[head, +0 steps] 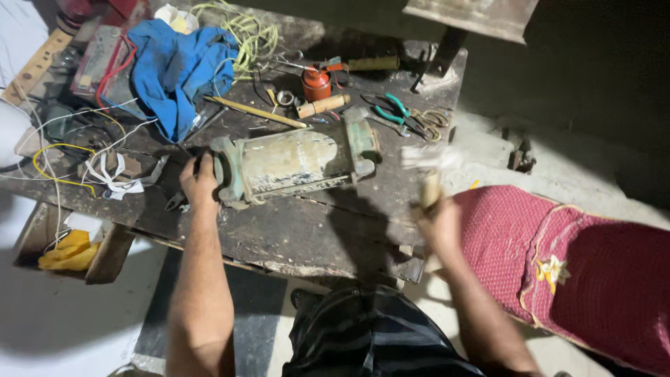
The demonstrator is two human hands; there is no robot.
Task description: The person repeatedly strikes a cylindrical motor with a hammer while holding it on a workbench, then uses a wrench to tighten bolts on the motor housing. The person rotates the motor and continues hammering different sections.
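While left hand (199, 183) steadies motor (293, 162), pliers (391, 109) lie behind—right hand (438, 222) blurred.

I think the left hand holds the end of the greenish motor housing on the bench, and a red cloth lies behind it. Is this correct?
Not quite: the cloth behind the motor housing is blue, not red, as the head view shows. The rest stands: the left hand holds the housing's end on the bench.

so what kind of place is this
Probably a small repair workshop: a worn wooden bench holds a motor housing, pliers, a red oil can and loose wires.
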